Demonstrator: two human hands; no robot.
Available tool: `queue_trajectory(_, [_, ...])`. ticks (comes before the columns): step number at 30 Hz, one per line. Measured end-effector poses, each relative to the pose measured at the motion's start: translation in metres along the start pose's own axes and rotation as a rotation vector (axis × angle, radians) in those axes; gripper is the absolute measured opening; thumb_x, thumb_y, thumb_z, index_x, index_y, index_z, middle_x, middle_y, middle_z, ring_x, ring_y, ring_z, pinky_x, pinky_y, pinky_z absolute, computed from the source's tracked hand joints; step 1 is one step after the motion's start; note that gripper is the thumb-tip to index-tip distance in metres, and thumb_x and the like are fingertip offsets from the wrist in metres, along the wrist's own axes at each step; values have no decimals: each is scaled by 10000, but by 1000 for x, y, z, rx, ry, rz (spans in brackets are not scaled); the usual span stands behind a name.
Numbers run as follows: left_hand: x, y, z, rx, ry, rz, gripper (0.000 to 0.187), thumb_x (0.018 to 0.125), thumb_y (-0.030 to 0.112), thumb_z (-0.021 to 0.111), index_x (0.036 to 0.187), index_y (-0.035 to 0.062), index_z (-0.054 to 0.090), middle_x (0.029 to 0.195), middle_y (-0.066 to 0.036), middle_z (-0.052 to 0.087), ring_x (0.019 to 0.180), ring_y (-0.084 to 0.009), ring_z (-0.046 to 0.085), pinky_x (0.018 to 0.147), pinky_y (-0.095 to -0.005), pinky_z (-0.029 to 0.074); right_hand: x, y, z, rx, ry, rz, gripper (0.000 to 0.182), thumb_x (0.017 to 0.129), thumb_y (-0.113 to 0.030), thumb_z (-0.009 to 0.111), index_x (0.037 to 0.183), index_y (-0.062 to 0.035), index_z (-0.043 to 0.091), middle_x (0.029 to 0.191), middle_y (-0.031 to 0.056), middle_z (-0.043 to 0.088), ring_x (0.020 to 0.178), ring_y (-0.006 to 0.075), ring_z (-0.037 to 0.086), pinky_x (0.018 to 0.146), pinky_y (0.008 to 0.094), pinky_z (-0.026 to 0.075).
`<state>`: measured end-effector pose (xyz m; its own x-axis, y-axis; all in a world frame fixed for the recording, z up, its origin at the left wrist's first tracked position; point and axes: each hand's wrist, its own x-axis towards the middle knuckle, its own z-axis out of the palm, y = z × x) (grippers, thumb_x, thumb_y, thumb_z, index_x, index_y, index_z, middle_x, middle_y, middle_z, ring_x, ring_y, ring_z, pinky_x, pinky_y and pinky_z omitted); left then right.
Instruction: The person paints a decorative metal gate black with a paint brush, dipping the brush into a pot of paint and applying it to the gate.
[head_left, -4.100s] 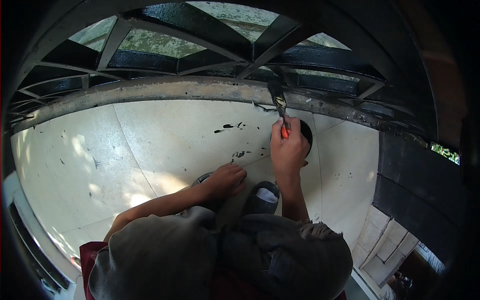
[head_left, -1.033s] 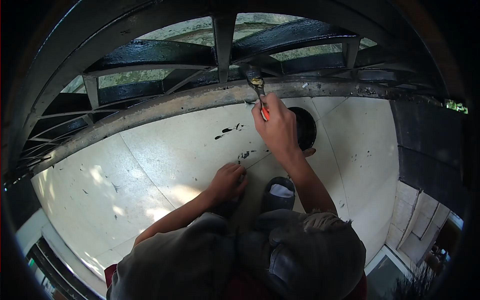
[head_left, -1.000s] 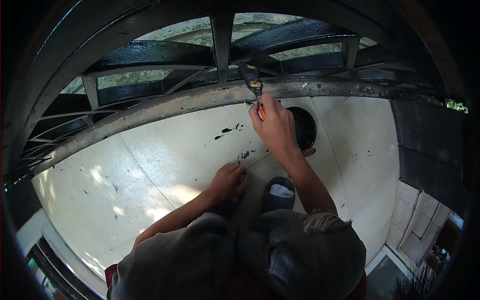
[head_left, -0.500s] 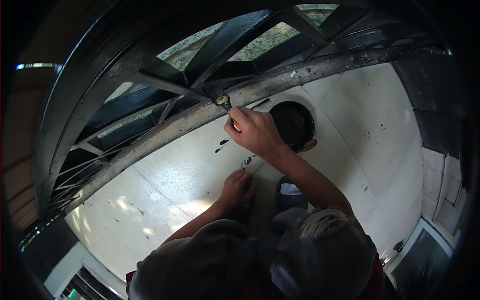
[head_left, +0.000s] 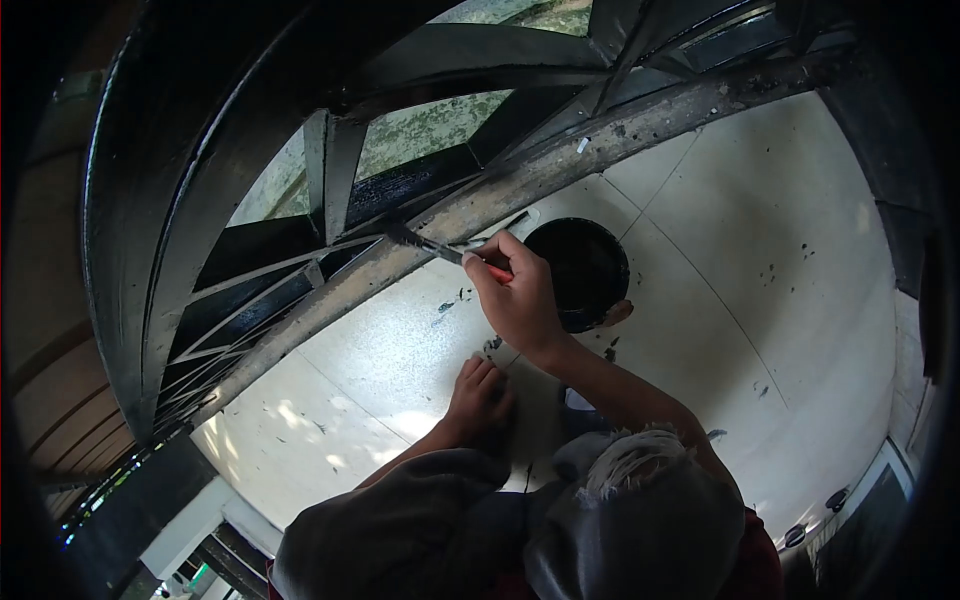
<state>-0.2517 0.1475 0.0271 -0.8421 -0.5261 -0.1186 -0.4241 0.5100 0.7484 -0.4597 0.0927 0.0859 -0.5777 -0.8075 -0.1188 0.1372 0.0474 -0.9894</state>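
A paintbrush with a red handle and dark bristles is gripped in my right hand. Its bristle end is at the lower bar of the dark metal grille, just above the scuffed ledge; whether it touches cannot be told. Right beside that hand stands a round black tub with a dark inside. My left hand is lower down by my leg, its fingers curled in; what they close on, if anything, is hidden.
Pale floor tiles carry several dark paint spots. The worn ledge runs along the grille's foot, with a small white piece on it. A thin dark-and-pale object lies between ledge and tub. Grey cloth covers my legs.
My right hand has moved down slightly, and the brush has swung leftward along the grille's lower bar. The view has shifted a little. My left hand stays by my leg.
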Motion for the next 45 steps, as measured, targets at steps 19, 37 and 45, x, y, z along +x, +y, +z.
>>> queue_trajectory(19, [6, 0, 1, 28, -36, 9, 170, 751, 59, 684, 876, 25, 574, 850, -161, 547, 827, -372, 526, 748, -459, 451, 22, 3, 4, 165, 8, 167, 144, 863, -47, 712, 780, 19, 615, 637, -16, 575, 635, -8, 493, 543, 211, 395])
queue_trajectory(37, [5, 1, 0, 46, -73, -34, 168, 757, 67, 700, 847, 26, 564, 815, -152, 537, 779, -370, 511, 712, -473, 437, 33, 3, -13, 226, 31, 167, 176, 833, -52, 724, 749, 12, 583, 609, -9, 541, 624, 8, 471, 539, 230, 384])
queue_trajectory(45, [8, 1, 0, 52, -46, 7, 144, 756, 40, 683, 847, 25, 571, 795, -150, 524, 756, -361, 502, 692, -463, 425, 35, 0, -23, 266, 53, 192, 205, 798, -86, 746, 739, 12, 575, 607, -5, 525, 613, 19, 448, 545, 247, 387])
